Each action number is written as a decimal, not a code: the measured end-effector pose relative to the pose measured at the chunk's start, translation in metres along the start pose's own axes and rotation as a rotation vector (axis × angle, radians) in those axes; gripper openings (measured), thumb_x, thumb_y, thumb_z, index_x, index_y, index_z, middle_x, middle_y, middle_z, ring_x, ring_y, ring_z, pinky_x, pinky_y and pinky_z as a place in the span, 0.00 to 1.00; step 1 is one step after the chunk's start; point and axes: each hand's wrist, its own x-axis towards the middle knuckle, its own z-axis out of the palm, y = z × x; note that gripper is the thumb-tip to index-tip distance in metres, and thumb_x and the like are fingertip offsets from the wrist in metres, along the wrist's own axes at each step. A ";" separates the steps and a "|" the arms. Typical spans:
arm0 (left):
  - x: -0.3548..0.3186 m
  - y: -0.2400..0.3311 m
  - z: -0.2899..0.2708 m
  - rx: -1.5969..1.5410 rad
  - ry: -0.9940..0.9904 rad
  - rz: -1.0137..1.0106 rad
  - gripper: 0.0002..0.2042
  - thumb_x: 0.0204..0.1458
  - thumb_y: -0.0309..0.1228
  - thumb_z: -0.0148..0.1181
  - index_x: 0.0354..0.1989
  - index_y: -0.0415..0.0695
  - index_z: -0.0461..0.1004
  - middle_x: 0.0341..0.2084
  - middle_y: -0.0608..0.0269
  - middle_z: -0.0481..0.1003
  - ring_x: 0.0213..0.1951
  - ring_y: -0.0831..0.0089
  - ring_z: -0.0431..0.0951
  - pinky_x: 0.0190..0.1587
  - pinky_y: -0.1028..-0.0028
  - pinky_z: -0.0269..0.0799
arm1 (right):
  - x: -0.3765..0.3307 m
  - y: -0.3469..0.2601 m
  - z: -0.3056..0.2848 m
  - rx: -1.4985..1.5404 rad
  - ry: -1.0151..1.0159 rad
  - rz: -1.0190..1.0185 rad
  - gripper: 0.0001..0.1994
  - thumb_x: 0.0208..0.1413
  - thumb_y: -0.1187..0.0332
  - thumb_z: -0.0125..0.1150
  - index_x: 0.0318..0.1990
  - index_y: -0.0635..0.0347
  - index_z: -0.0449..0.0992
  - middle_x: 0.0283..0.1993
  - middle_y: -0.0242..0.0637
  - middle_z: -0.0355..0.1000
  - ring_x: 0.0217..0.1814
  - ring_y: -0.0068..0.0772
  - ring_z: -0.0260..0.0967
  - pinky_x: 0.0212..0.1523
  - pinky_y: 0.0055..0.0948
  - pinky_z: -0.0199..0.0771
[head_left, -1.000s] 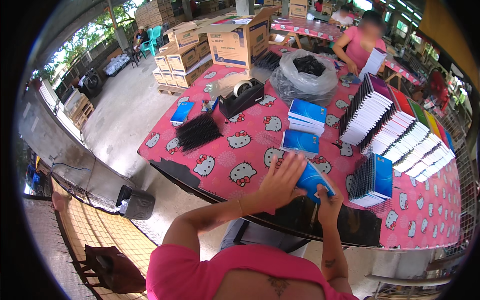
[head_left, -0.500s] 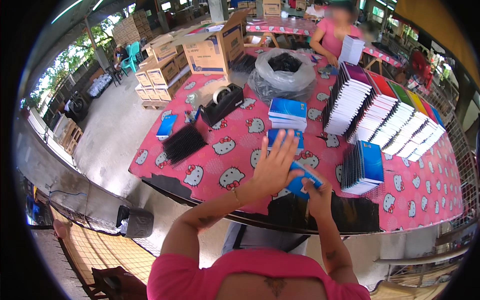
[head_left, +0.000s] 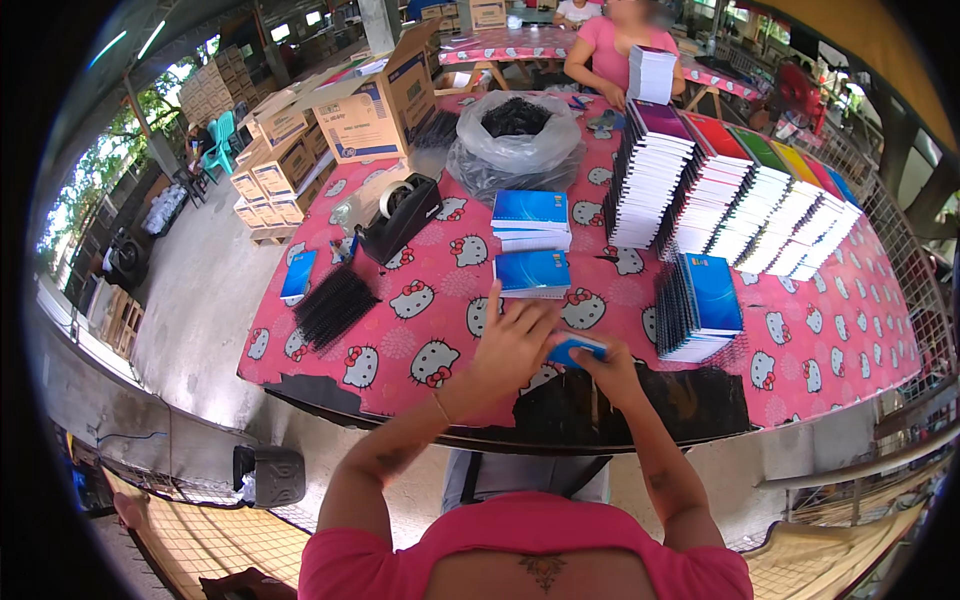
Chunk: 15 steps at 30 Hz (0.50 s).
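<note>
A small blue-covered notebook point(head_left: 577, 349) is held near the table's front edge, with my right hand point(head_left: 612, 368) closed around its right end. My left hand point(head_left: 515, 342) is beside the notebook's left end, fingers stretched and apart; its thumb is partly hidden, so I cannot tell how firmly it touches. Just beyond my left fingertips lies a short stack of blue notebooks point(head_left: 532, 274). Another blue stack point(head_left: 530, 212) sits behind that one. To the right of my hands stands a taller pile of spiral-bound blue notebooks point(head_left: 712, 295).
Tall notebook stacks point(head_left: 650, 180) in several colours line the right side. Behind are a bag of black coils point(head_left: 515, 125) and an open carton point(head_left: 365, 110). Leftward lie a tape dispenser point(head_left: 402, 218), black binding coils point(head_left: 335, 305) and a single blue notebook point(head_left: 298, 275). A person point(head_left: 612, 55) stands across the table.
My left hand has come down from above the notebook to its left end, its fingers less upright. The notebook has tipped flatter in my right hand. The view has shifted rightward.
</note>
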 end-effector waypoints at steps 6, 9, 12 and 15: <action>0.015 -0.020 0.009 -0.052 0.169 0.097 0.07 0.53 0.36 0.65 0.32 0.48 0.76 0.29 0.67 0.73 0.38 0.67 0.74 0.68 0.47 0.52 | 0.001 0.034 -0.001 -0.034 -0.099 0.100 0.14 0.60 0.70 0.63 0.52 0.65 0.78 0.36 0.26 0.76 0.38 0.15 0.68 0.41 0.21 0.69; 0.016 -0.022 0.012 -0.056 0.157 0.079 0.07 0.52 0.36 0.66 0.33 0.48 0.76 0.30 0.66 0.73 0.39 0.67 0.75 0.67 0.47 0.53 | 0.005 0.027 0.000 -0.031 -0.061 0.105 0.14 0.60 0.70 0.62 0.52 0.65 0.78 0.36 0.25 0.76 0.38 0.14 0.67 0.40 0.21 0.68; 0.019 -0.021 -0.003 -0.156 0.067 0.086 0.11 0.54 0.38 0.64 0.39 0.47 0.76 0.34 0.64 0.74 0.43 0.65 0.75 0.68 0.47 0.52 | -0.001 0.020 0.002 0.077 -0.049 0.083 0.14 0.60 0.70 0.62 0.52 0.65 0.78 0.37 0.25 0.76 0.38 0.13 0.66 0.41 0.20 0.69; 0.021 -0.013 -0.012 -0.096 -0.019 0.017 0.22 0.57 0.46 0.59 0.52 0.42 0.72 0.50 0.54 0.72 0.56 0.57 0.70 0.69 0.45 0.47 | 0.001 0.010 0.007 0.109 -0.025 0.048 0.14 0.61 0.71 0.61 0.52 0.66 0.78 0.36 0.24 0.75 0.39 0.13 0.66 0.42 0.21 0.70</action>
